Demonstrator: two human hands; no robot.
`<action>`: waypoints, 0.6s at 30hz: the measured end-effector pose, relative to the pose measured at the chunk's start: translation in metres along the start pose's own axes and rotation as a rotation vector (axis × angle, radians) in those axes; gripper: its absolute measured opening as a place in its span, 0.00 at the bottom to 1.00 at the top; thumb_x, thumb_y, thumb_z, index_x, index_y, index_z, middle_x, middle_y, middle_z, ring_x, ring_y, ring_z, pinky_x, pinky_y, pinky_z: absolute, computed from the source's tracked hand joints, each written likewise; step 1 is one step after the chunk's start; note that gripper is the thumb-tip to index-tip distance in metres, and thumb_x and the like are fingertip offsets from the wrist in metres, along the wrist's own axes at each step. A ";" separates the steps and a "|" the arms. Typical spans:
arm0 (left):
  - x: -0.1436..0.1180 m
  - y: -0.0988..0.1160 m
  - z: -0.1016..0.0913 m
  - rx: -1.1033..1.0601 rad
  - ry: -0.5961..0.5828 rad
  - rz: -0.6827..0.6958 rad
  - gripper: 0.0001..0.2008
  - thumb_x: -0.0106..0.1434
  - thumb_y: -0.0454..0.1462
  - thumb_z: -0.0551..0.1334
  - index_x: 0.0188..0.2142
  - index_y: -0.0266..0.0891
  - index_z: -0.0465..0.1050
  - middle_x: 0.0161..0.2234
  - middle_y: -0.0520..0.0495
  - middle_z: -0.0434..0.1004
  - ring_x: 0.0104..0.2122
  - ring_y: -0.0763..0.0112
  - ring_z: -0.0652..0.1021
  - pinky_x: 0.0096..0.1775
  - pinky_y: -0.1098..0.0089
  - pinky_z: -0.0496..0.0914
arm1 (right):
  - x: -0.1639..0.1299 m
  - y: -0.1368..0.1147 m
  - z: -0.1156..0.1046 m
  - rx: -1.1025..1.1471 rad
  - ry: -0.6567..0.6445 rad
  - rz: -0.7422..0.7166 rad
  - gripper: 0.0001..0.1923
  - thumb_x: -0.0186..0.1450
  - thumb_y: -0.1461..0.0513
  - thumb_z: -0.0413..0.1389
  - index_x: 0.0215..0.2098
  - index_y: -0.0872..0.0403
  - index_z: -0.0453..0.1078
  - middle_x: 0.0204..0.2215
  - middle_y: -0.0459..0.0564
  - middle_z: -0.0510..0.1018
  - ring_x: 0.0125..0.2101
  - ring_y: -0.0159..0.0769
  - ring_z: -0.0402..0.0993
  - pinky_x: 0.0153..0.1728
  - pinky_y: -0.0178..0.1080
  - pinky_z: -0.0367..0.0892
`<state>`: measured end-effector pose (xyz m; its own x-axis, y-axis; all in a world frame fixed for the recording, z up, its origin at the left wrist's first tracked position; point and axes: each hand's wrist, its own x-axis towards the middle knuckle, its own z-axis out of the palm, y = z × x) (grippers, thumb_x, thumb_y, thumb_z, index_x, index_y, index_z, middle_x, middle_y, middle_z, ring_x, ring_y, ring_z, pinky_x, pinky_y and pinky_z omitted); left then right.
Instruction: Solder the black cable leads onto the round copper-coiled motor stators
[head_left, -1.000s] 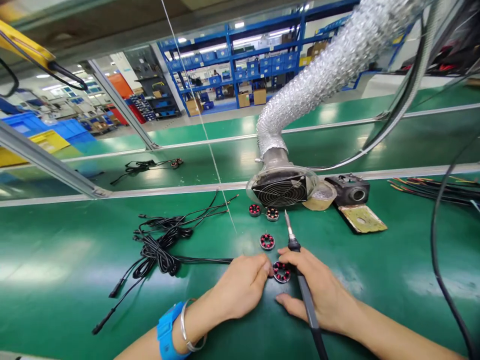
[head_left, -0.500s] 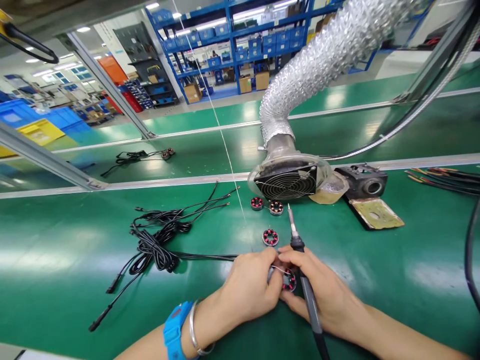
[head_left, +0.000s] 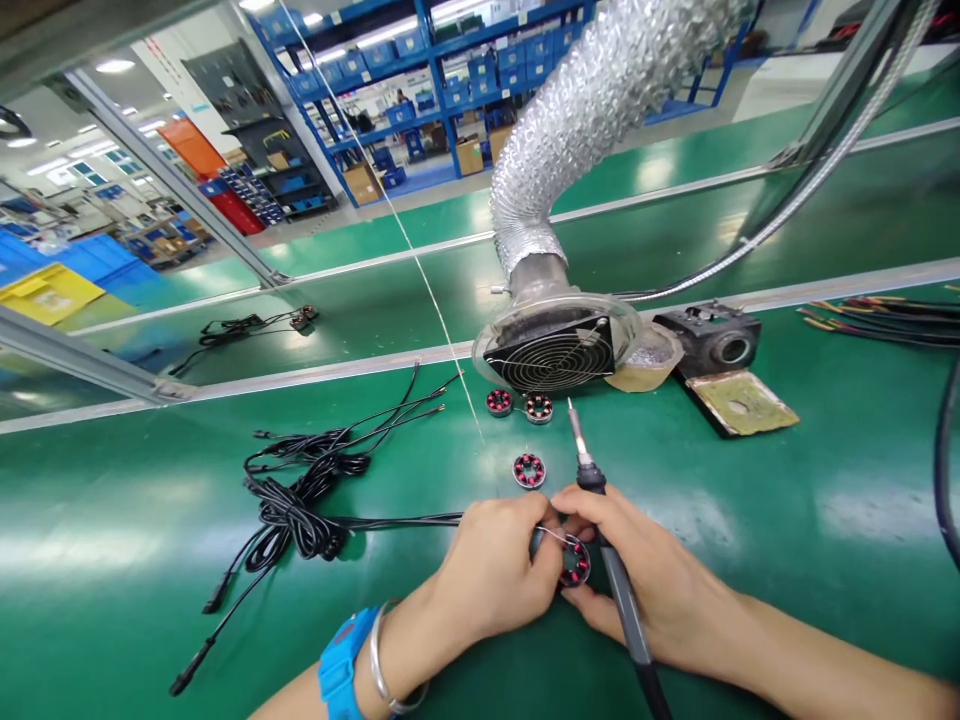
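My left hand, with a blue wristband and a silver bangle, is closed in a pinch on black cable leading in from the left. A thin silvery wire shows at its fingertips, beside a ring-shaped stator coil with red windings. My right hand has a soldering iron lying between thumb and fingers, tip pointing away from me, and its fingertips also steady the stator's right edge. The exact contact between the fingertips is hidden. Just beyond the hands lies another red-wound stator.
Two more stators lie before a fume extractor fan with a silver duct. A bundle of black cables spreads on the left. An iron stand with a yellow sponge sits at right, near colored-tip wires.
The view has shifted slightly, so the bench items appear a little further left. Both hands keep their hold, and the stator between them shows slightly more of its ring.
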<state>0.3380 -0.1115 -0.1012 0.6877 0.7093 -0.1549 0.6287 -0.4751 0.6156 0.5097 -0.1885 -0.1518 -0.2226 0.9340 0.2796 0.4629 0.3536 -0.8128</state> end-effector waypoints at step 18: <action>0.006 -0.013 -0.006 -0.341 -0.191 -0.189 0.09 0.65 0.40 0.55 0.29 0.39 0.66 0.20 0.57 0.57 0.21 0.76 0.58 0.24 0.73 0.51 | 0.004 -0.005 -0.008 -0.010 -0.115 0.050 0.38 0.56 0.74 0.53 0.61 0.47 0.50 0.48 0.52 0.67 0.44 0.40 0.71 0.43 0.44 0.73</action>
<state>0.3321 -0.0976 -0.1055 0.6474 0.6425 -0.4099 0.6159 -0.1242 0.7780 0.5132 -0.1858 -0.1424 -0.2957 0.9386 0.1779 0.4840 0.3078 -0.8192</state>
